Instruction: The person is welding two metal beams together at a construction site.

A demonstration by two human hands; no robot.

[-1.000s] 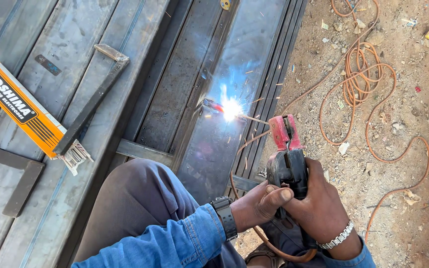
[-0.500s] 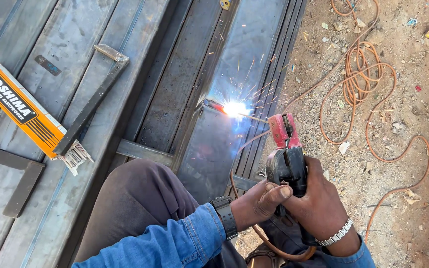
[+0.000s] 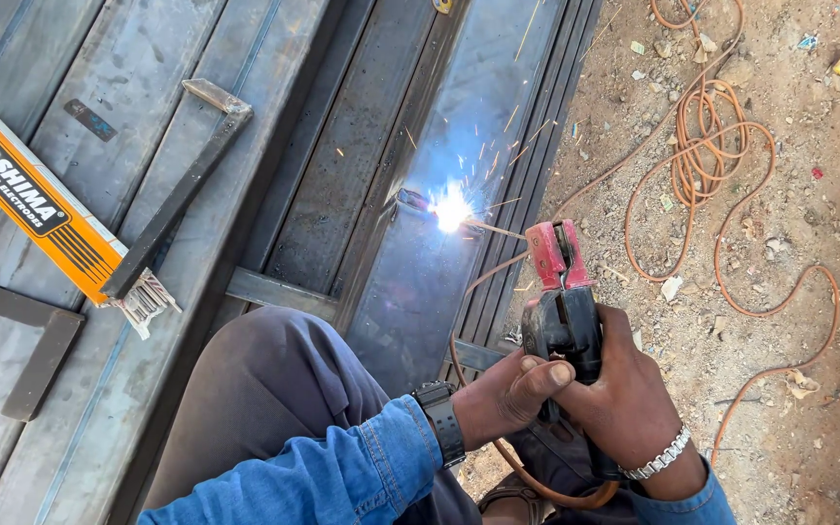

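Right hand [image 3: 634,389]: clenched around the black grip of the electrode holder [image 3: 564,301], fingers wrapped from the right side; a metal bracelet [image 3: 661,457] sits on the wrist.
Left hand [image 3: 507,394]: closed against the same grip from the left, thumb laid across the black body; a dark wristwatch [image 3: 439,423] and blue denim sleeve [image 3: 342,472] sit behind it.
Electrode holder position: lower right of centre, above the edge of the steel panels, between my two hands and the arc.
Electrode holder axis: long axis runs nearly straight away from me, red jaws at the far end, black handle toward my body, tilted slightly left at the top.
Welding rod [image 3: 493,230]: thin, leaves the red jaws and points up and to the left, its tip at the arc.
Arc [image 3: 451,207]: bright white-blue spot on the seam of the steel panel [image 3: 410,292], sparks thrown up and to the right.
Cable [image 3: 721,185]: orange, lying in loose loops on the dirt ground [image 3: 809,292] to the right; one run leads back under my hands.
Electrode box [image 3: 36,204]: orange, open end toward me, bare rods sticking out, lying on the grey sheet at left.
Steel bar [image 3: 177,194]: dark, laid diagonally, its lower end touching the box.
Knee [image 3: 274,389]: grey trousers, just left of my hands.
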